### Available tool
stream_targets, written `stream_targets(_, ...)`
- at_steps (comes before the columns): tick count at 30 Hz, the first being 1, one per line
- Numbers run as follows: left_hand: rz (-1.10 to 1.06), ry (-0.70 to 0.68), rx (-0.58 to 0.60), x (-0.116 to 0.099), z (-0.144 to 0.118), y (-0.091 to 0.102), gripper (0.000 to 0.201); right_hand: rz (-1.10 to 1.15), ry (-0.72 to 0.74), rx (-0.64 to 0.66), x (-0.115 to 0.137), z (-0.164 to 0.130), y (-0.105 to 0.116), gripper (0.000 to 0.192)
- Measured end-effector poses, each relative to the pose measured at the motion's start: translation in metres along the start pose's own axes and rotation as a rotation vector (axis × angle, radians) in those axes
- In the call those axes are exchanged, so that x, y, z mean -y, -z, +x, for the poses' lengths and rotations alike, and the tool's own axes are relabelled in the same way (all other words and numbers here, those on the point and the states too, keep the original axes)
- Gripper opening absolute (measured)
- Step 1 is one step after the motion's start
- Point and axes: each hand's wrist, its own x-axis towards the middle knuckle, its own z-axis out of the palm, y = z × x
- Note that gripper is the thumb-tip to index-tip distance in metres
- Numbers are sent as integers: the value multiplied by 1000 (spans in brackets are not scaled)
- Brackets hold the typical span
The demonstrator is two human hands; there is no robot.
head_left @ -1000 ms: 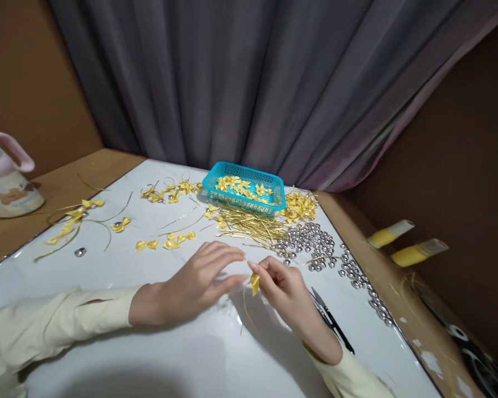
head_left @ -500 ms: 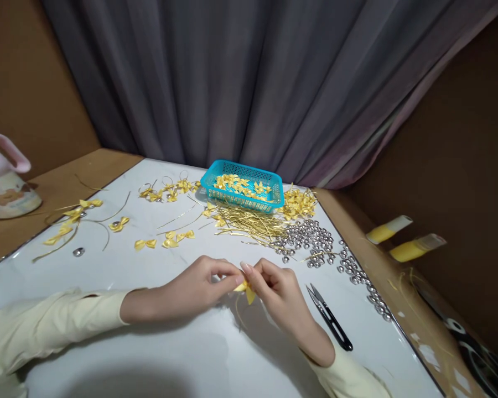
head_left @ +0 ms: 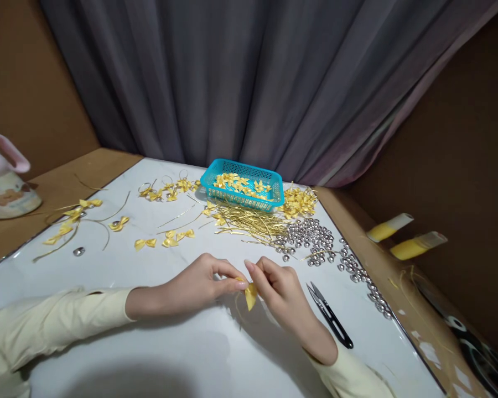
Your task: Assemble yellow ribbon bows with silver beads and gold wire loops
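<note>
A yellow ribbon bow [head_left: 251, 297] sits between my two hands above the near part of the white tabletop, with a thin gold cord hanging below it. My left hand [head_left: 195, 283] comes in from the left, thumb and forefinger pinched on the bow's left side. From the right, my right hand [head_left: 283, 290] has its fingers curled in and closed at the bow's upper right edge, the thumb raised along it. Their fingers cover part of the bow. Black thread snips [head_left: 332, 320] lie just right of my right hand.
A turquoise basket [head_left: 243, 199] with yellow bows stands at the back. Before it lie gold cords [head_left: 253, 222], yellow bows [head_left: 299, 203] and silver heart-shaped beads [head_left: 309, 235]. More bows with cords [head_left: 72, 215] lie at left, by a pink-handled jug [head_left: 8, 182]. Two yellow-filled tubes [head_left: 417, 247] are at right.
My right thumb has shifted slightly up and right, and the left fingertips a little right. More of the bow's hanging loop shows between the hands. Both hands remain at the bow.
</note>
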Motion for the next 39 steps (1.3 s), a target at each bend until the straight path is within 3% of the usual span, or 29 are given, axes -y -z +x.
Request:
stream_targets(4, -45, 89, 28, -8, 0, 3, 24, 112, -112, 22, -1, 4, 7, 46)
stream_targets(9, -174, 136, 38, -7, 1, 3, 28, 253, -159, 278, -8, 10, 12, 62)
stream_targets(13, -233, 162, 76, -7, 1, 1, 26, 227, -137, 375, -11, 11, 9, 58)
stream_targets(16, -284, 193, 102, -9, 1, 1, 28, 284, -165, 377, -10, 10, 6, 56)
stream_targets(25, -380, 221, 129, -3, 3, 2, 23, 457, -179, 260, -12, 3, -4, 55)
stream_targets(29, -390, 260, 144, -1, 3, 2, 16, 540, -167, 100, -15, 7, -1, 58)
stream_targets(32, -387, 276, 143, -1, 2, 1, 13, 657, -181, -97, -20, 16, 15, 58)
stream_targets(36, -358, 320, 110, 1, 1, 0, 12, 695, -198, -351, -37, 31, 55, 52)
stream_targets(39, -345, 303, 117, 1, 2, 2, 15, 667, -203, -409, -55, 40, 83, 52)
